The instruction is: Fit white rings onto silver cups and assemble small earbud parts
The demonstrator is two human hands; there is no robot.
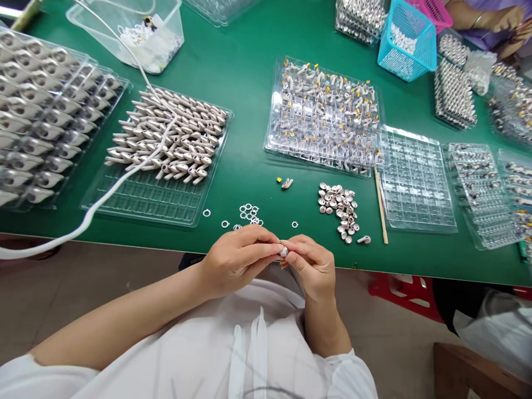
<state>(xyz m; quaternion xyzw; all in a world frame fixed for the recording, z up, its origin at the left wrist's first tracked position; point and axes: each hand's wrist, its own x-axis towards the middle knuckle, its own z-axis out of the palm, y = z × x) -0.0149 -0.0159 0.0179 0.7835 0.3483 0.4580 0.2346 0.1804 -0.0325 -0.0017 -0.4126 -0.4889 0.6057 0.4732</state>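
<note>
Between the fingertips of my left hand (241,252) and my right hand (312,263) is a small pale earbud part (284,251), pinched by both at the table's front edge. My fingers cover most of it. Several thin white rings (248,210) lie just beyond my left hand, and a single white ring (295,224) rests farther right. Past my hands sits an earbud piece (287,183) with a yellow tab beside it. A heap of small beige cup-shaped shells (338,200) lies to the right, with one stemmed earbud part (364,240) near it.
At left, a clear tray (137,194) carries many beige stems, beside stacked trays (50,122). A white cable (124,176) crosses them. Ahead stand a part-filled tray (324,113), a clear bin (160,39) and a blue basket (407,41). A thin stick (381,208) lies right; another person's hands (509,25) show far right.
</note>
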